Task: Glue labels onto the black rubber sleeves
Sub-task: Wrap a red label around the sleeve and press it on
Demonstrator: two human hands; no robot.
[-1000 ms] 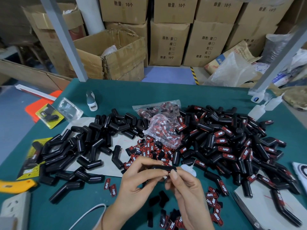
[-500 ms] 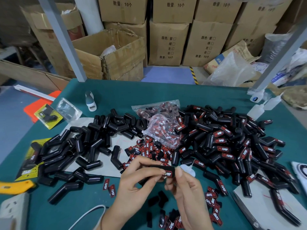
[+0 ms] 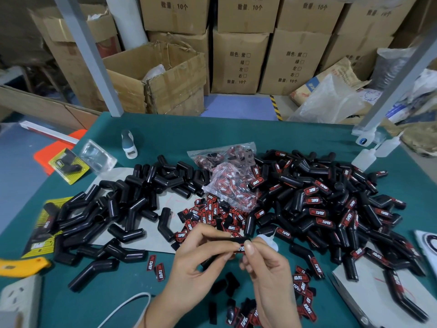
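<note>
Head view: label point(image 3: 240, 248) now sits on the sleeve point(image 3: 233, 240); a second ago the sleeve was bare. Left hand point(image 3: 201, 259) grips the sleeve, right hand point(image 3: 264, 263) pinches the label down, likely bonding. Both are just nearer than the label bag point(image 3: 227, 178). Green worktop point(image 3: 236, 133); cartons point(image 3: 238, 62) beyond the bag.

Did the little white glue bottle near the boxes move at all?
No. The white glue bottle stands on the same spot of the green table, left of the bag of labels, as before.
</note>
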